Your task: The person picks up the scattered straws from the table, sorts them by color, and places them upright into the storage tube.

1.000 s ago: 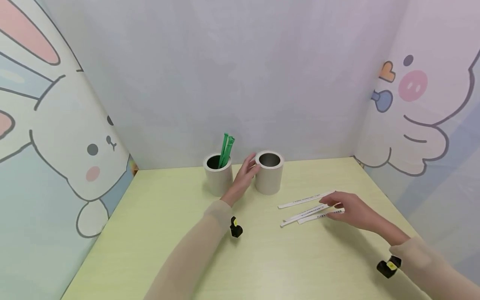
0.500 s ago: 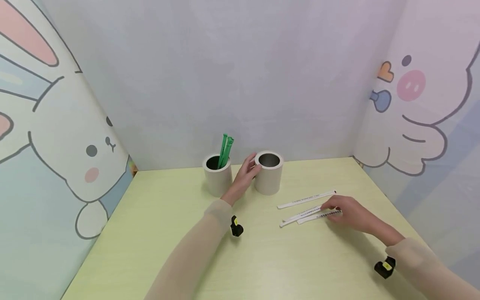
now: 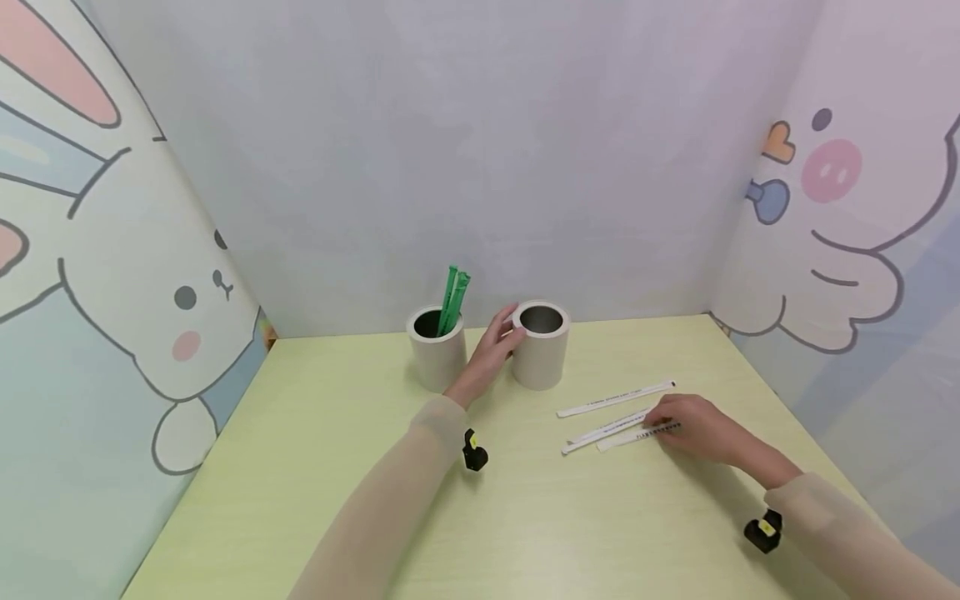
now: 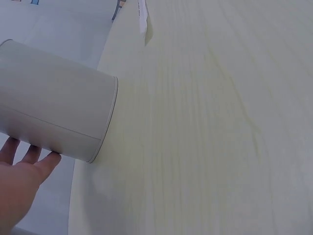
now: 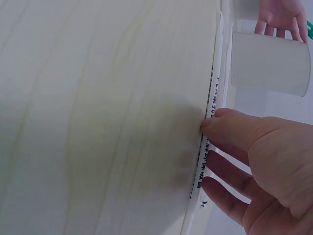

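Observation:
My right hand [image 3: 693, 427] is low over the table, pinching a white paper-wrapped straw [image 3: 630, 438] near its right end. Thumb and fingertips meet that printed wrapper [image 5: 213, 93] in the right wrist view. More wrapped straws [image 3: 606, 431] lie just behind it, and a separate one [image 3: 615, 400] rests farther back. My left hand [image 3: 487, 358] touches the left side of an upright off-white cup [image 3: 538, 362], fingers extended against its wall. Seen from the left wrist, its fingertips [image 4: 51, 159] meet the cup's side. The cup's dark interior shows no straws.
To the left stands a matching cup [image 3: 437, 367] holding several green-wrapped straws [image 3: 454, 304]. A pale back wall [image 3: 480, 167] rises right behind the cups. Side panels with cartoon animals border the light yellow table [image 3: 315, 417].
My right hand has lowered slightly and closed its thumb and fingers on the nearest straw, which has shifted a little. The left hand stays at the cup.

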A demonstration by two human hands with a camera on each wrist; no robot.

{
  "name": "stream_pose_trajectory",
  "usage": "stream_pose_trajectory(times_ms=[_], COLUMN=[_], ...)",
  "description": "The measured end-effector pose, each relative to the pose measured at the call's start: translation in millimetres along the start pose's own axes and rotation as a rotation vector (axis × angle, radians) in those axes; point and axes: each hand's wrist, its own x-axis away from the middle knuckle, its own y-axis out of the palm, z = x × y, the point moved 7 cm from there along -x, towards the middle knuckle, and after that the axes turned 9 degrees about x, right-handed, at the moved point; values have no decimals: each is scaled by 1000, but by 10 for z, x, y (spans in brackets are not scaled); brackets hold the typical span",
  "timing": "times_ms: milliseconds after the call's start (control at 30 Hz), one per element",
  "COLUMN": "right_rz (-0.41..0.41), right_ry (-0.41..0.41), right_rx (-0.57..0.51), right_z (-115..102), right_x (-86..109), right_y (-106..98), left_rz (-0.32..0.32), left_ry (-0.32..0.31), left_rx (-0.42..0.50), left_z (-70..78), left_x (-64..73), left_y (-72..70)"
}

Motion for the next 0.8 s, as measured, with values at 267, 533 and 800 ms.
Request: stream_pose_trajectory(times_ms=[267, 533, 800], right_rz=[-50, -161, -223], right_ry=[-38, -15, 7], right_rx=[-8, -102, -161], right_z=[6, -29, -44], right_x=[-18, -51, -30], right_y=[25, 13, 2], left_rz=[12, 16, 11], left_ry=[-36, -20, -33], left_rx=[22, 39, 40], left_z=[-10, -1, 1], left_x=[-30, -15, -16], left_y=[15, 15, 21])
